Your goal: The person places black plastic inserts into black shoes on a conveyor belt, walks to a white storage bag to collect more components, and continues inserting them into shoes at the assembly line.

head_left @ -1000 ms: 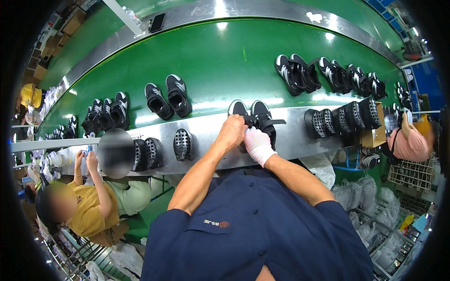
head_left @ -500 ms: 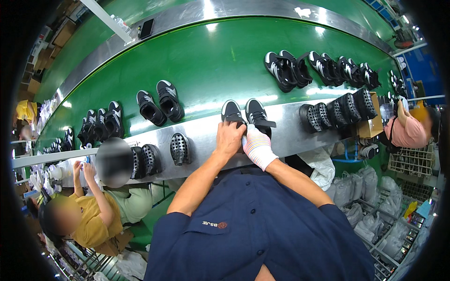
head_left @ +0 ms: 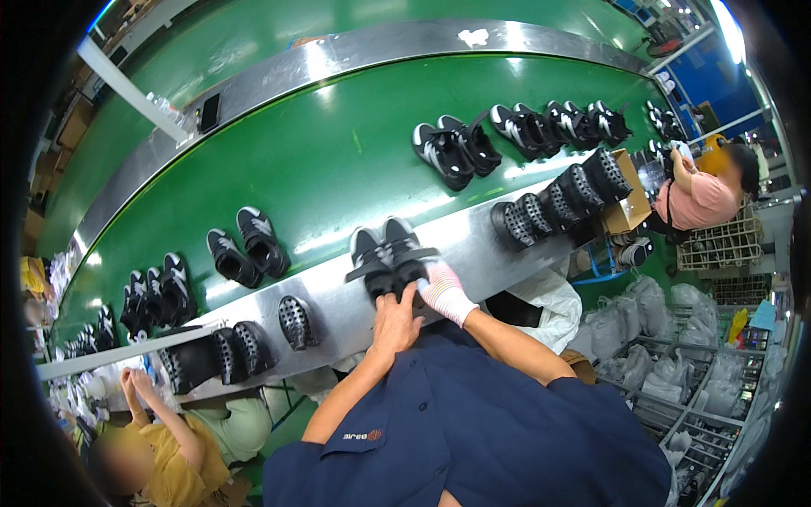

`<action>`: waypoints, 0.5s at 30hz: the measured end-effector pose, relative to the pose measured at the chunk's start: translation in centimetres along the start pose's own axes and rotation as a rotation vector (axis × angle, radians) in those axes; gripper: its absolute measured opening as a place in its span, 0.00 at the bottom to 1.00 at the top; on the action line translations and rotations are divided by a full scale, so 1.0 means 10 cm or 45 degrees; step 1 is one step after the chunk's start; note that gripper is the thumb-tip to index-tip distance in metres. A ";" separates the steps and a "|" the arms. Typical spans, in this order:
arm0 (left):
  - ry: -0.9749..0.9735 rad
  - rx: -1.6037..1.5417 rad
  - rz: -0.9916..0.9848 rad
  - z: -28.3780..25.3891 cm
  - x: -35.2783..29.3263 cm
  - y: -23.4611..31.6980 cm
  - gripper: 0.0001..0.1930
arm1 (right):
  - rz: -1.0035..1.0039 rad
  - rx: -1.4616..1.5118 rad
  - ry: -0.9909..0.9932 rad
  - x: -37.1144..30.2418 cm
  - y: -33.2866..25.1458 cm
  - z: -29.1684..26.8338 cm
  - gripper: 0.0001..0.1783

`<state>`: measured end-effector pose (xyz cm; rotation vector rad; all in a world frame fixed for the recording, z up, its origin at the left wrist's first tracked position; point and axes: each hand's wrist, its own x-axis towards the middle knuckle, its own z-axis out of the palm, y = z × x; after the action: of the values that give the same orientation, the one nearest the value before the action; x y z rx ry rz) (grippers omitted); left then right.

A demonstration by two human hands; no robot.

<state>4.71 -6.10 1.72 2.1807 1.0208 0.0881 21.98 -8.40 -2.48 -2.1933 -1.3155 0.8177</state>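
A pair of black sneakers with white-grey stripes stands in front of me, side by side, toes pointing away. The left sneaker [head_left: 369, 251] has its strap out to the left. On the right sneaker [head_left: 400, 239] the strap sticks out to the right. My bare left hand [head_left: 395, 323] has its fingers closed at the left sneaker's heel. My right hand [head_left: 448, 294], in a striped white knit glove, grips the right sneaker's heel. The fingers partly hide both heels.
Along the steel ledge [head_left: 456, 245] stand black studded shoe-shaped forms [head_left: 296, 323], with more to the right [head_left: 557, 203]. Finished-looking sneakers [head_left: 249, 245] sit on the green belt [head_left: 338, 160]. Co-workers sit at left [head_left: 182, 439] and right [head_left: 705, 198]. A cardboard box [head_left: 627, 203] is beside the forms.
My view has turned, so the scene sits lower and further left. My left hand has gone from the left sneaker's strap area to its heel, and that strap now sticks out.
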 end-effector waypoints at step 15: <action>0.349 0.673 -0.499 -1.22 1.54 -1.48 0.18 | -0.210 -1.079 0.016 2.18 0.41 -1.69 0.26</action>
<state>1.54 17.99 -2.00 2.4193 1.7738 -0.0771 44.16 7.93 1.48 -2.6072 -2.0664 0.1687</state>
